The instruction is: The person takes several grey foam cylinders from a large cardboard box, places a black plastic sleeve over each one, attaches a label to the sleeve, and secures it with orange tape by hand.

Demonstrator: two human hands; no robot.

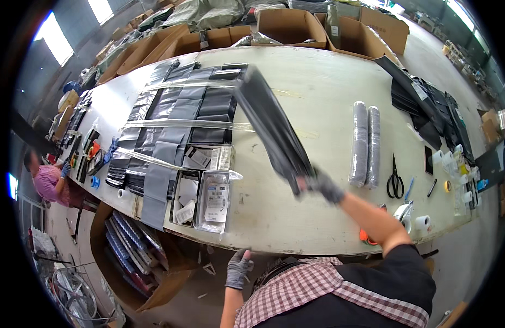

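Right hand (pixel 324 187): gloved in grey, stretched out over the table, fingers clamped on the near end of a long dark plastic bag (pixel 274 128).
Dark plastic bag: held up off the table, slanting from the right hand away to the far left, its far end above the rows of flat bags.
Left hand (pixel 239 269): gloved in grey, hung below the near table edge, fingers loosely curled, nothing held; well apart from the right hand.
Table (pixel 318 98): a long pale worktop, stained and scuffed.
Flat grey and black bags (pixel 178 117): laid in overlapping rows on the left part of the table, crossed by clear strips.
Clear packets with labels (pixel 213 199): set near the left table edge, just beside the rows.
Two grey rolls (pixel 366 143): laid side by side, right of the held bag.
Scissors (pixel 394 179): black, flat on the table, right of the rolls.
Cardboard boxes (pixel 291 26): lined along the far side.
Another person (pixel 47 180): seen at the far left, in a pink top.
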